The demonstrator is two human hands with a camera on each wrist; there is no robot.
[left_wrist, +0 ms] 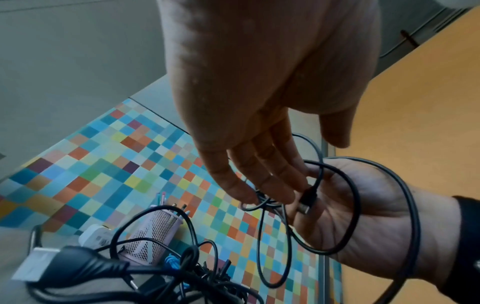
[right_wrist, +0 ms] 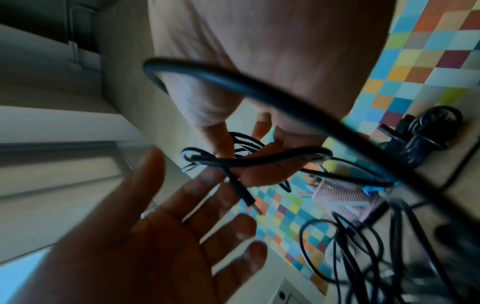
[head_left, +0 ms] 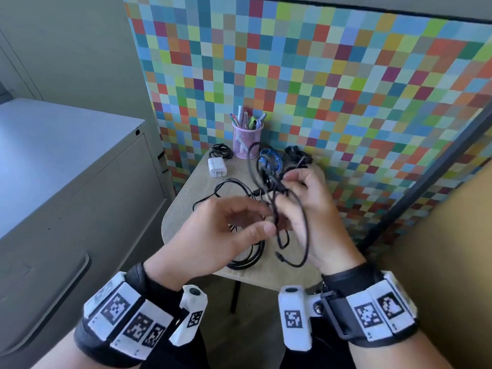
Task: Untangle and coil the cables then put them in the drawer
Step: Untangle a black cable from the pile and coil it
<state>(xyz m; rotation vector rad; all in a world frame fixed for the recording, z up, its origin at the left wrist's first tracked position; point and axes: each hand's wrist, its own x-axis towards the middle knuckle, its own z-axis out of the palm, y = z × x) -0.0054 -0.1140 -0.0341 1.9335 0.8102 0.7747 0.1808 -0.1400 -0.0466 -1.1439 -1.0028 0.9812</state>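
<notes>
A tangled black cable (head_left: 269, 182) is held up above the small wooden table (head_left: 186, 198). My right hand (head_left: 286, 190) grips the bunch, and loops hang down over its palm and wrist. In the right wrist view its fingers (right_wrist: 228, 148) pinch the strands, and a thick loop (right_wrist: 259, 94) crosses close to the lens. My left hand (head_left: 263, 219) is beside it with straight, relaxed fingers (left_wrist: 244, 191) touching the strands next to a USB plug (left_wrist: 307, 199). More black cables (head_left: 247, 257) lie on the table under the hands.
At the table's back stand a pink mesh pen cup (head_left: 246, 139), a white charger (head_left: 217, 167), a blue cable (head_left: 269, 161) and two black cable bundles (head_left: 295, 153). A grey drawer cabinet (head_left: 66, 182) with a long handle (head_left: 53, 302) stands left. A chequered panel (head_left: 346, 89) backs the table.
</notes>
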